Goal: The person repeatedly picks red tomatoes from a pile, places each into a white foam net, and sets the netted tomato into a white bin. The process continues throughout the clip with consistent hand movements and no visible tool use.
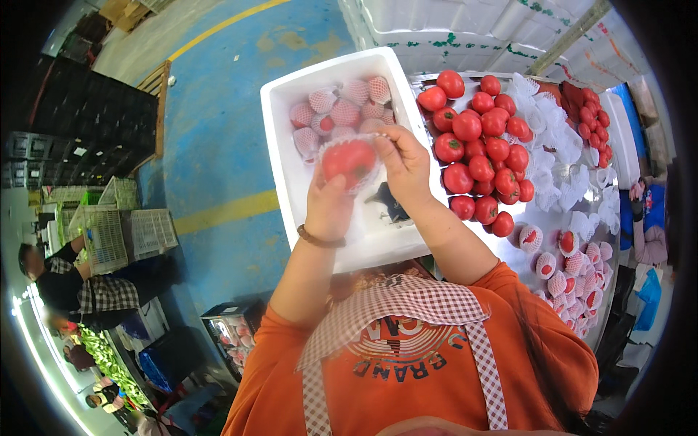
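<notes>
A red tomato [349,161] partly inside a white foam net sleeve rests in my left hand [329,206], which is shut around its near side. My right hand [402,162] pinches the sleeve's edge between thumb and fingers at the tomato's right. Both hands are above a white foam box [275,136]. In the box's far part lie several net-sleeved tomatoes [344,111]. A dark object [393,203] with a pale area around it lies in the near part, partly hidden by my right forearm.
Right of the box, a metal table [518,218] holds bare tomatoes [467,127], loose foam nets [545,147] and sleeved tomatoes [572,283]. White foam boxes [447,32] stand behind. At left are black crates [82,114], plastic baskets [106,234] and a person [60,283].
</notes>
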Motion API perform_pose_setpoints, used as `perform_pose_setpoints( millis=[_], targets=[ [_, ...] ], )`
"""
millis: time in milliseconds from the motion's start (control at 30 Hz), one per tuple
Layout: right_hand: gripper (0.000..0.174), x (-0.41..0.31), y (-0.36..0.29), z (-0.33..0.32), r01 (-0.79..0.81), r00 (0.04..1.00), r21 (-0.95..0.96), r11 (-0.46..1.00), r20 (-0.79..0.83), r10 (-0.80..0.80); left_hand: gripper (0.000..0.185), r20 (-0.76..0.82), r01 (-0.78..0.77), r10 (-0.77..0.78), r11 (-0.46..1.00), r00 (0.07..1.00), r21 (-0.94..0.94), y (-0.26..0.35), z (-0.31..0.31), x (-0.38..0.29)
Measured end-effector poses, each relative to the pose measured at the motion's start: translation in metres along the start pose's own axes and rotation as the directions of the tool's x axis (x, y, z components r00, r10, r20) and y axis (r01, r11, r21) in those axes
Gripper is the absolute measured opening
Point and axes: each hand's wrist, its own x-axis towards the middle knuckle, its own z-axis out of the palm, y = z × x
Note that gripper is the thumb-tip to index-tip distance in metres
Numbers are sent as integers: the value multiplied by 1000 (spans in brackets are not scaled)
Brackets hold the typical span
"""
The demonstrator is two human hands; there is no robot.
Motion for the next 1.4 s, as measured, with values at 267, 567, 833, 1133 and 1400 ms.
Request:
perform_pose_setpoints(
  millis=[267, 567, 833, 1133, 1400],
  targets=[
    [17, -20, 17, -10, -461, 850, -139, 877, 217, 481, 72, -23, 74, -85, 946, 996, -314, 17, -7, -14],
    [58, -2, -48, -6, 525, 817, -296, 798, 439, -374, 61, 30, -31, 28, 995, 999, 94, 10, -3, -13],
    [51, -2, -19, -4, -520, 854, 625, 582, 373, 362, 36, -298, 28, 48, 969, 953, 244, 7, -5, -15],
    [78, -14, -13, -23, -645, 752, 500, 578, 548, 366, 84, 439, -490, 277, 154, 855, 858, 13, 20, -1],
    [79, -13, -34, -33, -411, 808, 367, 835, 570, 147, 66, 85, -193, 174, 880, 981, 434, 14, 12, -2]
  ],
)
